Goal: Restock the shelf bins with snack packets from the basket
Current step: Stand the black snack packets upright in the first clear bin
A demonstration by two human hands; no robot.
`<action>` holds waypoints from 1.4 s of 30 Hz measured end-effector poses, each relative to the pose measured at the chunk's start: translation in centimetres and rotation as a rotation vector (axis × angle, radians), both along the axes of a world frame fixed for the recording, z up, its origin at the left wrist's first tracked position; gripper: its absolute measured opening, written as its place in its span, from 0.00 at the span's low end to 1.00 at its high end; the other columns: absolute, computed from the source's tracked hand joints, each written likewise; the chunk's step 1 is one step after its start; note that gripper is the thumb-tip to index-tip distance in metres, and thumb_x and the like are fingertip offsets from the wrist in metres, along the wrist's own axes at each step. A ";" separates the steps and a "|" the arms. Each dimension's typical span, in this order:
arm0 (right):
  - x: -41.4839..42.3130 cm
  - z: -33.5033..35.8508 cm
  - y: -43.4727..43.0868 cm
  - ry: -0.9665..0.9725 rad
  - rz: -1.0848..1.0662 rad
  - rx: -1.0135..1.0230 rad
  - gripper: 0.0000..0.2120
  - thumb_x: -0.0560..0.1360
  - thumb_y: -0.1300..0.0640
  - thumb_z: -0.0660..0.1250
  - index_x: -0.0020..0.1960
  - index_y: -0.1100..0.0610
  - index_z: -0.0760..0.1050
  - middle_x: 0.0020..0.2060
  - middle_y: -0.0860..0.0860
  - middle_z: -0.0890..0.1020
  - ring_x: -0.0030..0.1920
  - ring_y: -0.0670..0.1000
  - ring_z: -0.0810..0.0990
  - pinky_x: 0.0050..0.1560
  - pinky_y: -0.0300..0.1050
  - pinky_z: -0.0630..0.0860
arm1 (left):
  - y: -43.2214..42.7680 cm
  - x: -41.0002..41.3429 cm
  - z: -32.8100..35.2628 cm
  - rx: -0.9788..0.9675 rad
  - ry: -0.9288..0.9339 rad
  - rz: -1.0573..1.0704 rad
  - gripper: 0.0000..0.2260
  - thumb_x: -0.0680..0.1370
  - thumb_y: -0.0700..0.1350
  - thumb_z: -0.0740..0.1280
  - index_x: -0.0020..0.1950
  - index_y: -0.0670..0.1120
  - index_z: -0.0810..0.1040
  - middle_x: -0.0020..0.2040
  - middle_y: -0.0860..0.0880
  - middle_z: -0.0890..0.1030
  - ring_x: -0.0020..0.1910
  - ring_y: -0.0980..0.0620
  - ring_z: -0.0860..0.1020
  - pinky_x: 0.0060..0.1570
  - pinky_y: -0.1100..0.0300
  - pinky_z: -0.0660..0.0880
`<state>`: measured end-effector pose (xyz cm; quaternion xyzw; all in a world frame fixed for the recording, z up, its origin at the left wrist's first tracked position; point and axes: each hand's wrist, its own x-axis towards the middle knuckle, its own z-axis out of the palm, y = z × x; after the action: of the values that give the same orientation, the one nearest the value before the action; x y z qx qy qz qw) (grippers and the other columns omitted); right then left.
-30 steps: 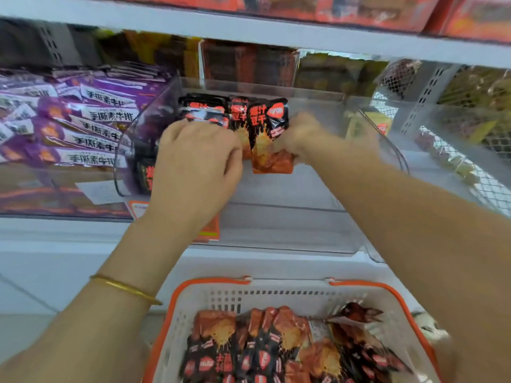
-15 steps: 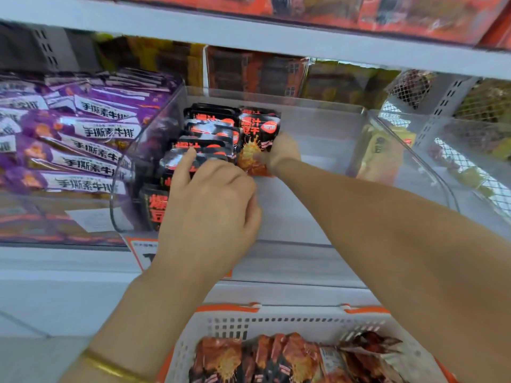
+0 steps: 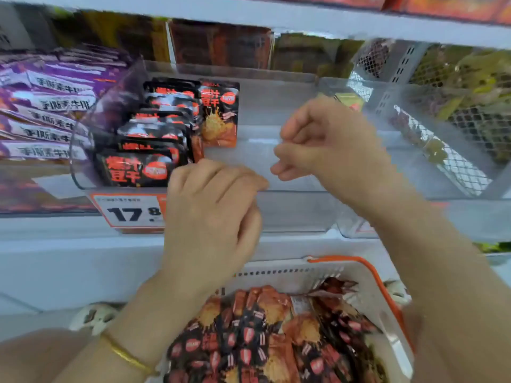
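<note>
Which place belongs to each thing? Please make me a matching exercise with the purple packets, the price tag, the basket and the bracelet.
Things:
1. purple packets
2. price tag
3. basket
4. bracelet

Places:
A. on the left wrist
B. below the shelf, holding red and black packets
C. left of the clear bin
D. on the shelf edge, under the clear bin

Pairs: 1-C; 2-D; 3-B; 4-A
</note>
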<state>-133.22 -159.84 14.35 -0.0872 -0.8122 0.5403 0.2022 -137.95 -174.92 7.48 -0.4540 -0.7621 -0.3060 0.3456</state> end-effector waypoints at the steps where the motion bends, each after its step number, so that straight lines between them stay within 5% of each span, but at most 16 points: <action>1: 2.9 -0.7 0.1 -0.021 0.026 -0.029 0.11 0.72 0.73 0.67 0.40 0.59 0.70 0.30 0.57 0.76 0.31 0.53 0.82 0.35 0.48 0.81 | 0.4 1.1 -0.9 -0.043 -0.040 -0.049 0.10 0.72 0.39 0.61 0.46 0.43 0.81 0.46 0.50 0.82 0.45 0.45 0.76 0.46 0.54 0.64; 5: 8.3 -9.4 3.3 -0.421 -0.100 0.044 0.09 0.73 0.72 0.65 0.40 0.60 0.74 0.33 0.58 0.79 0.32 0.52 0.82 0.36 0.48 0.81 | 1.9 4.6 -5.4 -0.326 -0.281 -0.169 0.11 0.71 0.42 0.59 0.44 0.44 0.80 0.42 0.49 0.81 0.44 0.44 0.78 0.42 0.50 0.75; 7: 8.0 -15.7 6.2 -0.720 -0.161 0.336 0.04 0.74 0.66 0.65 0.46 0.60 0.77 0.42 0.58 0.82 0.45 0.56 0.82 0.47 0.49 0.78 | 2.8 5.7 -7.4 -0.475 -0.341 -0.187 0.11 0.71 0.42 0.59 0.44 0.46 0.81 0.42 0.51 0.81 0.43 0.47 0.78 0.40 0.52 0.77; 9: 7.5 -21.1 7.8 -0.949 -0.150 0.662 0.09 0.76 0.59 0.63 0.55 0.58 0.77 0.54 0.56 0.81 0.55 0.56 0.79 0.52 0.45 0.75 | 3.6 6.2 -8.6 -0.578 -0.390 -0.199 0.09 0.71 0.42 0.60 0.44 0.47 0.81 0.42 0.51 0.82 0.44 0.49 0.78 0.40 0.53 0.78; 13: 7.9 -26.2 8.0 -0.978 -0.154 0.903 0.15 0.79 0.58 0.58 0.64 0.55 0.72 0.61 0.56 0.77 0.60 0.58 0.76 0.56 0.50 0.73 | 4.2 5.9 -10.3 -0.664 -0.490 -0.202 0.10 0.78 0.43 0.59 0.53 0.48 0.79 0.52 0.53 0.80 0.54 0.52 0.75 0.52 0.54 0.73; 18: 8.1 -26.1 6.9 -1.081 -0.046 1.098 0.11 0.78 0.63 0.58 0.55 0.58 0.77 0.53 0.54 0.81 0.55 0.57 0.79 0.49 0.49 0.75 | 3.9 5.3 -11.5 -0.734 -0.511 -0.164 0.11 0.79 0.45 0.56 0.56 0.50 0.76 0.54 0.54 0.77 0.55 0.54 0.72 0.53 0.53 0.73; 23: 5.2 -22.8 5.8 -0.832 -0.132 0.632 0.07 0.76 0.59 0.63 0.48 0.62 0.77 0.43 0.58 0.81 0.46 0.58 0.80 0.40 0.47 0.75 | 3.9 5.1 -12.1 -0.831 -0.544 -0.174 0.12 0.79 0.51 0.60 0.60 0.49 0.72 0.58 0.52 0.73 0.58 0.52 0.71 0.52 0.53 0.74; 27: 5.8 -18.6 4.4 -0.716 -0.129 -0.391 0.04 0.75 0.66 0.67 0.49 0.66 0.77 0.40 0.60 0.81 0.38 0.55 0.82 0.36 0.47 0.82 | 3.3 4.3 -11.8 -0.904 -0.605 -0.162 0.28 0.71 0.59 0.70 0.65 0.48 0.66 0.62 0.50 0.67 0.62 0.50 0.66 0.56 0.53 0.72; 29: 6.4 -17.3 3.6 -0.716 -0.089 -0.729 0.05 0.77 0.65 0.65 0.52 0.64 0.76 0.39 0.57 0.82 0.36 0.51 0.81 0.33 0.42 0.80 | 3.0 4.1 -10.9 -0.869 -0.447 -0.124 0.24 0.73 0.57 0.69 0.62 0.48 0.67 0.60 0.50 0.69 0.60 0.50 0.68 0.52 0.56 0.71; 32: 7.2 -16.4 3.2 -0.724 -0.108 -0.823 0.18 0.81 0.51 0.58 0.46 0.65 0.77 0.38 0.59 0.83 0.38 0.53 0.82 0.37 0.44 0.81 | 2.4 3.2 -8.8 -0.684 -0.477 -0.076 0.09 0.77 0.48 0.66 0.55 0.48 0.73 0.51 0.51 0.77 0.52 0.49 0.76 0.44 0.57 0.70; 35: 7.9 -15.8 2.9 -0.629 -0.119 -0.707 0.28 0.79 0.40 0.52 0.50 0.64 0.77 0.50 0.63 0.82 0.47 0.57 0.82 0.48 0.50 0.80 | 1.4 2.0 -6.6 -0.389 -0.947 -0.141 0.07 0.74 0.46 0.70 0.51 0.47 0.78 0.46 0.52 0.83 0.48 0.52 0.81 0.50 0.56 0.75; 38: 8.6 -13.8 1.5 -0.458 0.098 -0.783 0.22 0.73 0.45 0.61 0.56 0.61 0.78 0.50 0.60 0.83 0.47 0.56 0.83 0.50 0.49 0.80 | 0.2 2.3 -3.8 -0.141 -1.174 -0.285 0.08 0.73 0.37 0.71 0.48 0.49 0.81 0.45 0.56 0.84 0.45 0.63 0.81 0.48 0.66 0.76; 42: 7.7 -8.8 -0.6 -0.313 0.166 -0.579 0.09 0.63 0.56 0.71 0.43 0.58 0.80 0.40 0.57 0.82 0.39 0.52 0.81 0.40 0.47 0.80 | -0.8 1.8 0.3 0.038 -1.175 -0.340 0.06 0.74 0.39 0.70 0.49 0.48 0.82 0.41 0.53 0.85 0.38 0.61 0.82 0.37 0.66 0.77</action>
<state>-125.55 -160.47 5.50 -0.1562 -0.6504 0.7433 -0.0028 -136.11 -175.67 7.80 -0.3185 -0.7364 -0.5697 -0.1781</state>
